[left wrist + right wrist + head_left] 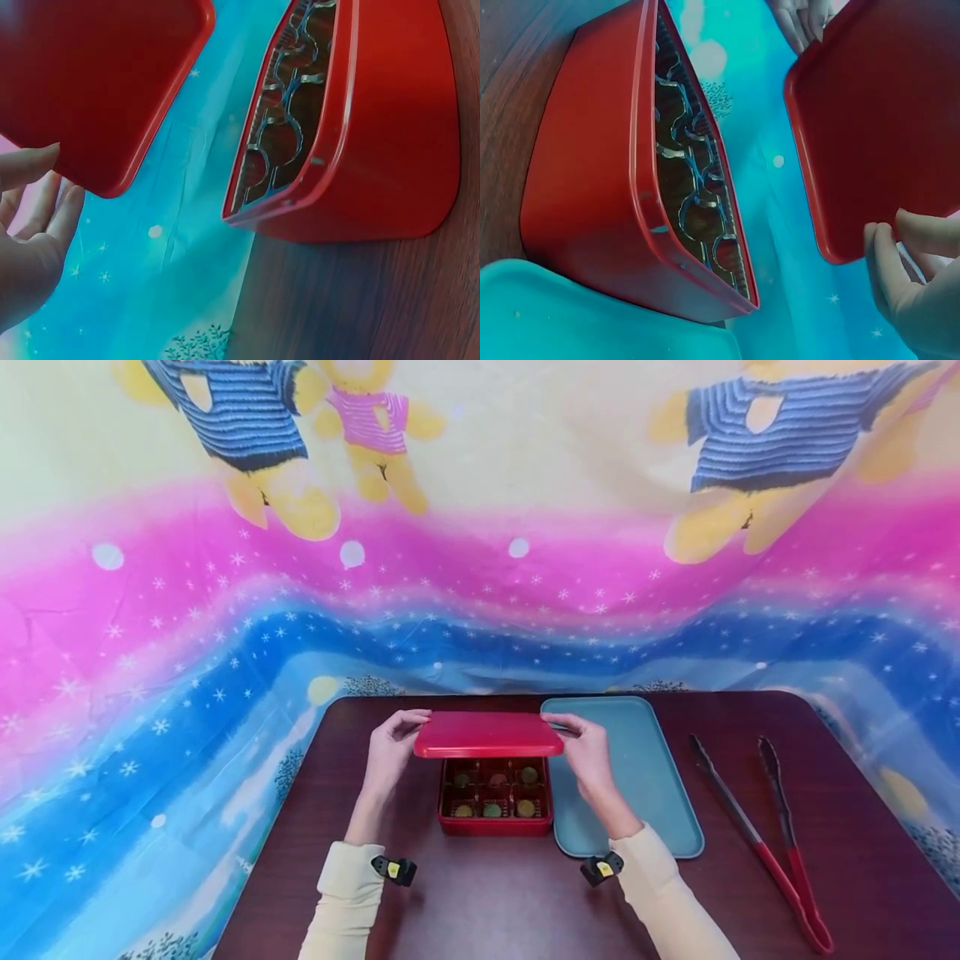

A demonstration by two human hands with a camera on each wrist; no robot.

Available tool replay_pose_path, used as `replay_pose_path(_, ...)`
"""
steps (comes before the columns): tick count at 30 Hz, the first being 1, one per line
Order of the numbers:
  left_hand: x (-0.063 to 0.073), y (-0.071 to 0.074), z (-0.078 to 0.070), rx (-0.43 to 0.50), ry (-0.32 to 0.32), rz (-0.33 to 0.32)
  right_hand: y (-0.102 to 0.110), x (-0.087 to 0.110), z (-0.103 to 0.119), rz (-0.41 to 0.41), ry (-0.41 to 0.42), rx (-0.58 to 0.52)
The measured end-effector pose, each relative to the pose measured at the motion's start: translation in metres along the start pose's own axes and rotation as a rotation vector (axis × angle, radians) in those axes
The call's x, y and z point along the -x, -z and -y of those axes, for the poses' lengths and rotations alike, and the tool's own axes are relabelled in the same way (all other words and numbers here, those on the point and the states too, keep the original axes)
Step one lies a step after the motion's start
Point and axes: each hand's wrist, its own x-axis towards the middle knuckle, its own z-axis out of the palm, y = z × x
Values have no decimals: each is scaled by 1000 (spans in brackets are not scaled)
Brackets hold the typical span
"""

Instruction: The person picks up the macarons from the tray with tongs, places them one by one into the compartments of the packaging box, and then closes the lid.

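Note:
Both hands hold a red lid [487, 735] above a red box [495, 828] on the table. My left hand [390, 747] pinches the lid's left end, and my right hand [588, 752] pinches its right end. In the head view the lid hides the far edge of the box. Inside the box, a clear plastic insert [296, 112] forms several compartments, with small round pieces [492, 810] in those I can see. Both wrist views show a gap between lid and box. What the round pieces are, I cannot tell.
Right of the box lies a blue-green tray [637, 777], close against it. Farther right, tongs [780, 852] with red handles lie spread on the dark wooden table [315, 793]. A printed cloth [480, 585] with bears and snowflakes hangs behind the table.

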Motion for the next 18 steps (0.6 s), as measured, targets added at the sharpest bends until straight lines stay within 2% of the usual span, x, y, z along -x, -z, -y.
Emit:
replay_pose_path(4,1,-4,1,6,70,-23,-1,2,4,32,-54,-141)
replay_pose_path(6,3,-6,3,-5,120,-28,-2,3,4,33,-64,-163)
replay_pose_path(13,10,-16,3,-5,260,-45,-6,7,-1,21,-17,-52)
replay_pose_path(15,13,-18,5,-21,277,-48,-7,8,-4,36,5,-21)
replay_pose_path(18,17,-21,8,-107,271,-45,-7,10,-10,52,31,37)
